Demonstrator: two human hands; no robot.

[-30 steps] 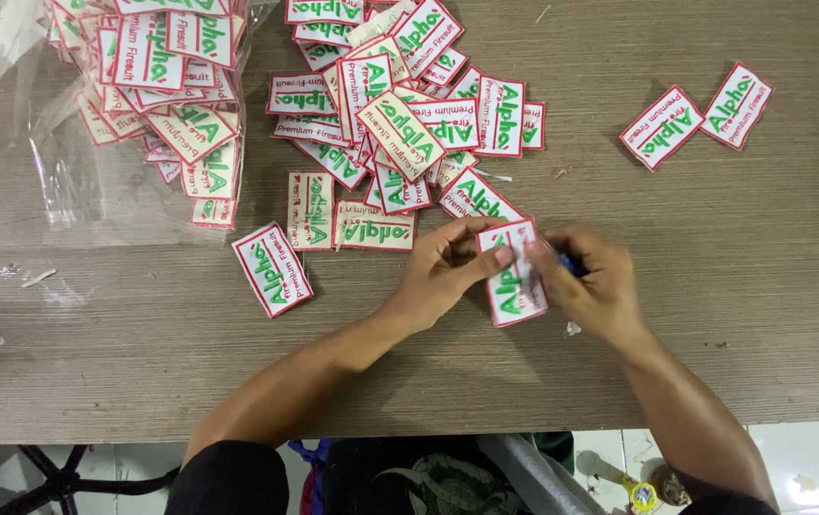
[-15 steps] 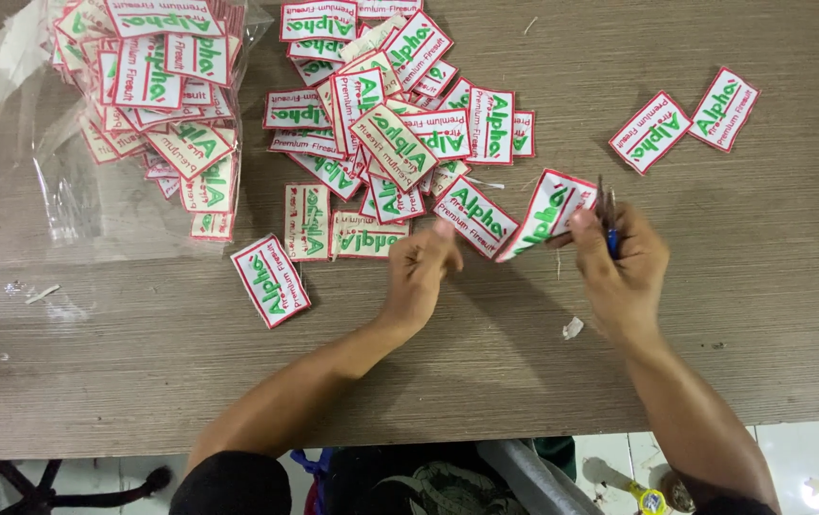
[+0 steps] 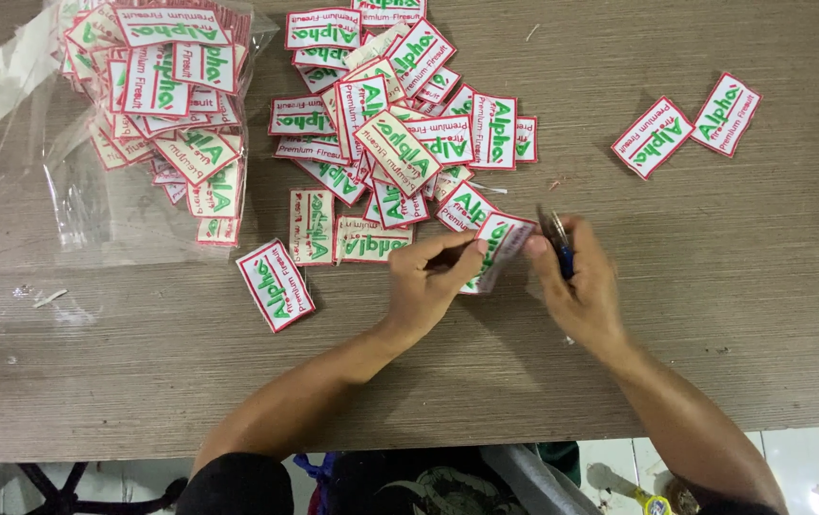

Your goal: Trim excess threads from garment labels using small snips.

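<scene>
The person's left hand [image 3: 433, 281] lies low over the wooden table [image 3: 715, 315], knuckles up, the forearm running back toward seven o'clock. Its thumb and forefinger are pressed together on the lower edge of a white patch with red border and green lettering [image 3: 497, 246], which it holds tilted, the far end pointing to about one o'clock. The other fingers curl under the palm.

The right hand [image 3: 576, 281] sits just beside it at three o'clock, its forearm trailing off toward five o'clock. It is closed around small snips with a blue handle [image 3: 560, 243]; the metal tips stick up toward twelve o'clock, near the held patch's right edge. Whether the blades touch the patch cannot be told.

At twelve o'clock from the hands, a loose heap of matching patches [image 3: 400, 133] spreads over the table, its nearest pieces just beside the held one. A single patch [image 3: 276, 284] lies apart at nine o'clock of the left hand. At ten o'clock, well apart, a clear plastic bag [image 3: 94, 210] holds another pile of patches [image 3: 166, 105]. Two more patches [image 3: 686, 129] lie side by side at about one o'clock from the right hand.
</scene>
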